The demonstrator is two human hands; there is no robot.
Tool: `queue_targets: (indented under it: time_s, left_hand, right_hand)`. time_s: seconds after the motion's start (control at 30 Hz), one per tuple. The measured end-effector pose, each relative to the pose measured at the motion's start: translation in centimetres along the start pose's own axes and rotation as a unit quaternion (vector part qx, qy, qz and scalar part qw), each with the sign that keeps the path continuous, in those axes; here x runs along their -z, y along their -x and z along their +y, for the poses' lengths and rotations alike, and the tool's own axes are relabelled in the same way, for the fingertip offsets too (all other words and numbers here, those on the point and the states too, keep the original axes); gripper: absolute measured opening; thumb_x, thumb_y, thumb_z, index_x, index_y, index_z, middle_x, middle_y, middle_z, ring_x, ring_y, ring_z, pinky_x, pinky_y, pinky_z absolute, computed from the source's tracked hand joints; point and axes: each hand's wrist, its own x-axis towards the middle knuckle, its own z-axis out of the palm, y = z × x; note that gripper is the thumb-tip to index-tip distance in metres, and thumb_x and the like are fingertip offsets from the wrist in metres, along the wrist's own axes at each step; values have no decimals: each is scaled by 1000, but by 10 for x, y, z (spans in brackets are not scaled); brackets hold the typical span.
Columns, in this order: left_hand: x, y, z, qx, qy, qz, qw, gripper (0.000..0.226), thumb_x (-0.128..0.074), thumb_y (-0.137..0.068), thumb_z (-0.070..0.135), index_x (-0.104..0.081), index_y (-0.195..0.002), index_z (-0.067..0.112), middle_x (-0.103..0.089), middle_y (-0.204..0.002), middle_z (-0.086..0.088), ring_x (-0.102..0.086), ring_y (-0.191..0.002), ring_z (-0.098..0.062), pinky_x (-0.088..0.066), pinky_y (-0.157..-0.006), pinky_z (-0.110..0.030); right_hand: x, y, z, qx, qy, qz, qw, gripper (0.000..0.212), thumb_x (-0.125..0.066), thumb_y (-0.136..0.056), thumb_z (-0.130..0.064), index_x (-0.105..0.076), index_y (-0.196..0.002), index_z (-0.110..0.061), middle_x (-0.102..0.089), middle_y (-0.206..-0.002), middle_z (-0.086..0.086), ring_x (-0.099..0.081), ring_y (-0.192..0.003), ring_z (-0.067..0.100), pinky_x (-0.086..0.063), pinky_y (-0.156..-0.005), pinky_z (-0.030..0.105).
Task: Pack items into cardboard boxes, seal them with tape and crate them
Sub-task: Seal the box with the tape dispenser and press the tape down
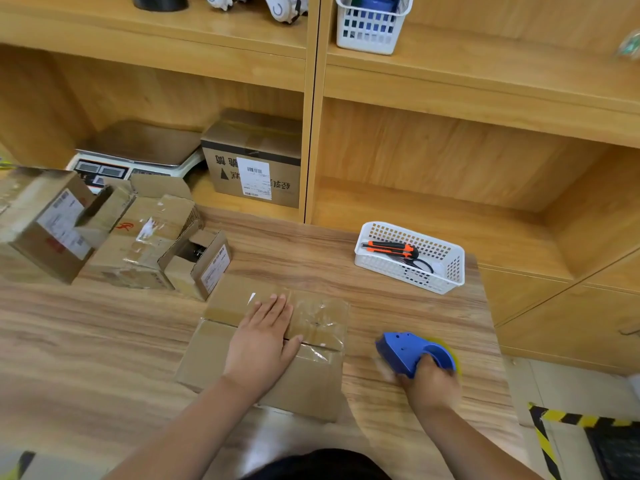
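A packer flattens a cardboard box (pixel 214 351) on the wooden table (pixel 104 341), tape dispenser at the ready.

The box lies in front of the person with clear tape already over the right part of its top. Beyond its far left corner is a heap of used cartons (pixel 138 237), and beyond its far right corner, well apart, a white basket (pixel 391 266) keeps cutting tools within reach. The left hand (pixel 263 337) lies flat across the seam, fingers straight and together, apparently to keep the flaps shut for taping. Just right of the box, the right hand (pixel 433 379), blurred, has its fingers curled round the handle of the blue tape dispenser (pixel 405 348), nose towards the box. An orange utility knife (pixel 389 247) lies in the basket.
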Motion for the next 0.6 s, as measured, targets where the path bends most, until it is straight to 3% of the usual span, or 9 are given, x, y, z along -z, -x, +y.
queue_targets:
  time_s: [0.07,0.13,0.23,0.3,0.37,0.43,0.5,0.6]
  left_hand:
    - [2,1,0,8,29,25,999,55,-38,-86,42,-67,-115,5,-65,-122,-9,-60,-115,-23,-30,-106,-32]
    - [5,1,-2,29,64,57,996,54,-35,-87,40,-65,-118,6,-64,-123,-7,-59,-116,-23,-39,-102,-31]
    - [16,1,1,48,118,95,987,63,-25,-88,45,-59,-125,6,-60,-129,-6,-52,-123,-23,-36,-104,-33]
    - [30,-1,8,54,166,88,981,74,-17,-85,54,-51,-134,9,-55,-134,-3,-46,-127,-20,-27,-106,-27]
    - [46,-2,18,50,214,63,974,73,-25,-85,59,-41,-142,16,-52,-136,0,-42,-128,-16,-23,-102,-19]
    - [60,-5,30,24,237,43,970,64,-48,-90,50,-33,-146,22,-49,-137,4,-40,-126,-14,-26,-102,-19]
    - [74,-5,42,4,259,25,966,68,-61,-87,41,-30,-146,28,-45,-135,11,-41,-122,-13,-31,-100,-20]
    - [89,-4,52,-44,305,14,951,61,-57,-88,42,-33,-144,32,-41,-136,18,-35,-124,-1,-31,-101,-18]
  right_hand:
    - [-1,1,2,-2,-39,-1,999,29,-58,-87,-47,-46,-92,-21,-60,-85,-7,-60,-87,15,-44,-73,23]
    - [0,3,1,2,-69,0,998,31,-58,-87,-47,-48,-96,-19,-64,-93,-3,-60,-95,20,-42,-70,26]
    - [5,4,-2,15,-123,15,992,52,-57,-88,-49,-49,-126,-14,-66,-113,4,-49,-119,26,-38,-92,28]
    - [13,8,-8,55,-161,46,984,62,-64,-86,-44,-47,-135,-10,-68,-112,8,-38,-132,31,-28,-103,29]
    - [23,12,-14,109,-215,106,965,56,-77,-78,-32,-58,-123,-3,-71,-92,11,-42,-127,39,-35,-103,40]
    - [34,18,-21,158,-268,167,936,47,-80,-73,-29,-65,-109,-1,-67,-81,6,-46,-121,42,-43,-95,46]
    - [48,24,-26,228,-280,241,901,40,-69,-73,-38,-67,-94,-5,-55,-71,-7,-46,-115,34,-44,-90,45]
    - [65,31,-32,310,-255,319,859,41,-56,-73,-44,-64,-83,-5,-53,-63,-7,-42,-100,19,-43,-91,42]
